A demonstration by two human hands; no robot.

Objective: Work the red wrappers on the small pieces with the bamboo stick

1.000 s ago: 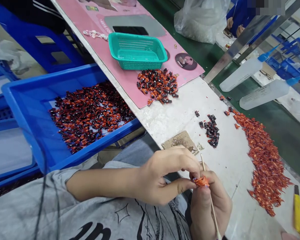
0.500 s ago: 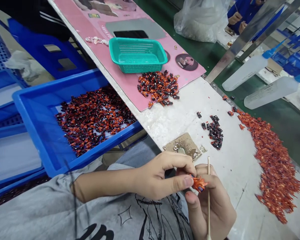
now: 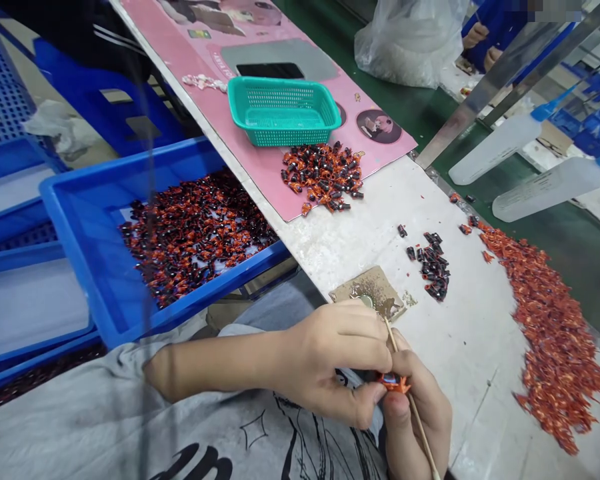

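1. Two hands work close together at the near edge of the bench (image 3: 473,393). Your left hand (image 3: 337,353) comes in from the left, with its thumb and curled fingers (image 3: 365,343) pressed together, pinching a small orange-wrapped piece (image 3: 394,382).
2. Your right hand (image 3: 415,413) sits just below it, its fingers closed around a thin wooden stick (image 3: 426,448). The stick's upper end rises past your left fingers. The piece sits between both hands, partly hidden by them.
3. Far left of your hands, a blue plastic tray (image 3: 180,313) holds a heap of orange-and-black pieces (image 3: 195,240). Farther off, a smaller heap (image 3: 323,177) lies on a pink printed mat (image 3: 260,177), just below a teal mesh basket (image 3: 285,137).
4. To your right lie a cluster of dark pieces (image 3: 433,273) and a long drift of orange shreds (image 3: 553,340). A stained brown card (image 3: 370,290) lies just beyond your left hand.
5. You appear to be stripping the orange wrapping from one piece. The next move calls for a steady left pinch while you work the stick against the remaining wrap, then for sorting the shreds and the dark piece onto their separate piles.
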